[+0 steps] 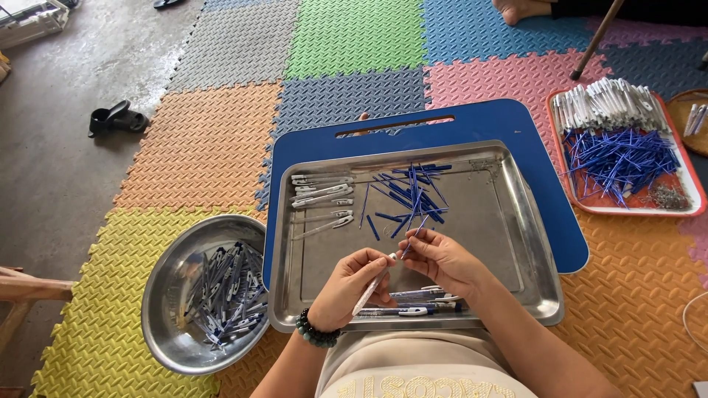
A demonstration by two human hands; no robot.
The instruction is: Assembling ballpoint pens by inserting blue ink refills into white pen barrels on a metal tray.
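Your left hand (352,286) pinches a white pen barrel (372,286) between thumb and fingertips, tilted with its open end up towards your right hand (442,259), and that tilt looks meant to line the opening up. Your right hand's thumb and forefinger are pressed together on a thin blue refill (410,242), its tip right at the barrel's mouth. Both hands hover over the near half of the steel tray (532,243), probably so anything dropped lands in it.

On that tray, loose blue refills (410,193) lie in one heap at the far middle, too tangled to count. About six white barrels (322,200) sit at the tray's far left, and roughly three finished pens (424,304) lie by its near edge under your hands. One round steel bowl (164,295), left of the tray, holds many pens. One blue board (546,169) lies under the tray, and one red-rimmed tray (682,173) of parts sits well to its right
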